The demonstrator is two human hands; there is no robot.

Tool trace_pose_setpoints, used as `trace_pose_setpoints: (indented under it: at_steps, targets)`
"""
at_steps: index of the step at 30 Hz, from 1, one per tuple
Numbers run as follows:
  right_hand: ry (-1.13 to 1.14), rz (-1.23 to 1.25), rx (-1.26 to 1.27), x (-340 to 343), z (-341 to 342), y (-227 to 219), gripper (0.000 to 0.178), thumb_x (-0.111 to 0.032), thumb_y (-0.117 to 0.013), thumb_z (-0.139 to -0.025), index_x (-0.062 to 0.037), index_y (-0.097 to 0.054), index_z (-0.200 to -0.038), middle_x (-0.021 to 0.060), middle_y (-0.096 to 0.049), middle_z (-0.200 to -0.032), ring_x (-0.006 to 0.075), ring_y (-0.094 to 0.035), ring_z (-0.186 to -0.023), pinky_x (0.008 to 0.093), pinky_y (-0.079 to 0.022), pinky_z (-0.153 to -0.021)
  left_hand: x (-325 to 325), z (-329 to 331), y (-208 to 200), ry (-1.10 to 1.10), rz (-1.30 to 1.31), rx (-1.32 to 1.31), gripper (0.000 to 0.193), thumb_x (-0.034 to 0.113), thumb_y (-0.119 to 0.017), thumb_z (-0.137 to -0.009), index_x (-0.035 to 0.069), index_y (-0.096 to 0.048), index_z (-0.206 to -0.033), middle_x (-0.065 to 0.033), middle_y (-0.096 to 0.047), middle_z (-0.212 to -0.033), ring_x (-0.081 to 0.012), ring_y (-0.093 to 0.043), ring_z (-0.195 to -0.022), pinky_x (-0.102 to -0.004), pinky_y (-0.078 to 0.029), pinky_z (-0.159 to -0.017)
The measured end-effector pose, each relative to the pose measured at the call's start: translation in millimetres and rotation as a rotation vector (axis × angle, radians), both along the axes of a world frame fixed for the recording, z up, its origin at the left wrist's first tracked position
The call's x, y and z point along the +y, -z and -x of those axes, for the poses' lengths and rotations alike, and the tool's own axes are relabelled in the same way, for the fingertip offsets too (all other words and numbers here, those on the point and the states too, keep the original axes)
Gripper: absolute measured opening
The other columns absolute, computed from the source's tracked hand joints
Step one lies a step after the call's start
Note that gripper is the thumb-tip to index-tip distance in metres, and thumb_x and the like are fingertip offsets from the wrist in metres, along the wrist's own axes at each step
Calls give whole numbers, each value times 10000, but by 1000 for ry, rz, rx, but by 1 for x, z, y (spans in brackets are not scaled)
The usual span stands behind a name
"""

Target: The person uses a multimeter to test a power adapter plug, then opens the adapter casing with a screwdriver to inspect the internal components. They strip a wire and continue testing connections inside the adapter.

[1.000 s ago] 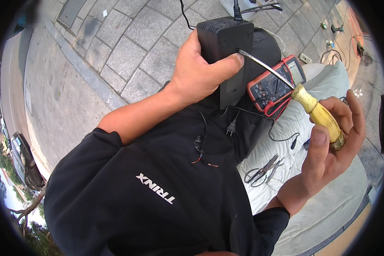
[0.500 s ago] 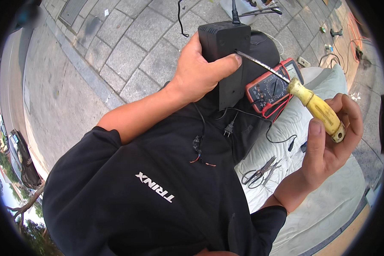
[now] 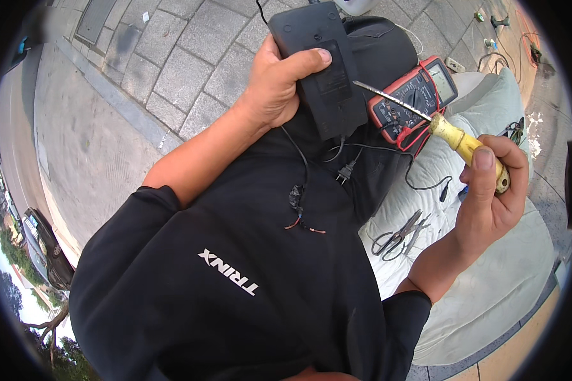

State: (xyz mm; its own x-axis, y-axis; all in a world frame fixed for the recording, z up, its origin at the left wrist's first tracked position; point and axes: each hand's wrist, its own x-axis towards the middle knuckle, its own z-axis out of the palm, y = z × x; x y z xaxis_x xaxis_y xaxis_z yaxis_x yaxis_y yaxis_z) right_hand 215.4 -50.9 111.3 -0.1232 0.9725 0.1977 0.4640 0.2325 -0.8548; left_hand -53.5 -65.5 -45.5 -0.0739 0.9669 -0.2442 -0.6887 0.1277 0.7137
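My left hand (image 3: 276,86) grips a black power adapter (image 3: 337,105), its thumb lying over the label on the broad face turned toward me. Cables leave both ends of the adapter. In my right hand (image 3: 492,184) is a screwdriver (image 3: 451,134) with a worn yellow handle, held by the fingers and thumb. Its metal tip points left, just off the adapter's right edge. A cable with stripped wire ends (image 3: 304,227) hangs over my dark shirt. Beside it a two-pin plug (image 3: 346,171) rests on my trouser leg.
A red multimeter (image 3: 413,101) with red leads lies right of the adapter, by my knee. Scissors (image 3: 397,236) and another slim metal tool rest on the pale cushion (image 3: 489,286). Grey paving (image 3: 190,57) spreads beyond, and a parked car (image 3: 47,247) is at far left.
The adapter has been turned so its broad labelled face shows, and it has moved slightly left. The screwdriver tip has come away from the adapter's side.
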Motion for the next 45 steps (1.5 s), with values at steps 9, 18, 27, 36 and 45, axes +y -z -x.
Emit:
trace_pose_setpoints:
  at_steps: [9,18,27,36,45]
  targets:
    - [-70,136,7,-23,-10,14,153,-27,-747,-993,11,-651,-1105,30,-661,-982,56,-529,-825,198,-434,-753,-1,-3,-2,-54,15,10,462,53,-668,-940,-52,-543,-1373,-221,-684,-1268,-350,-714,-1185,-522,-620,-1014]
    - [-270,-204,-474,-40,10,-10,270,-119,-878,-884,-3,-705,-1056,131,-721,-861,230,-679,-714,302,-508,-657,-8,-11,-8,-121,-47,104,365,24,-700,-918,-29,-610,-1268,-169,-732,-1130,-264,-743,-1040,-440,-635,-932]
    - [-75,240,-515,-57,18,-36,366,-190,-882,-899,-14,-706,-1167,142,-752,-848,261,-732,-659,318,-541,-630,-10,-18,-4,-163,-119,168,369,43,-728,-924,-27,-614,-1268,-175,-738,-1136,-261,-750,-1033,-423,-630,-933]
    - [-293,95,-520,-51,13,-32,455,-158,-896,-852,2,-687,-1223,141,-729,-895,306,-658,-655,387,-500,-594,-12,-19,-6,-132,-119,215,358,46,-717,-930,-32,-621,-1266,-177,-747,-1139,-256,-753,-1038,-417,-629,-931]
    - [-759,-146,-700,-19,6,-47,484,-72,-871,-719,-155,-760,-1183,115,-545,-950,290,-548,-810,385,-411,-632,-5,-13,-6,-99,-92,150,320,25,-698,-936,-22,-621,-1243,-151,-740,-1082,-241,-751,-980,-404,-634,-889]
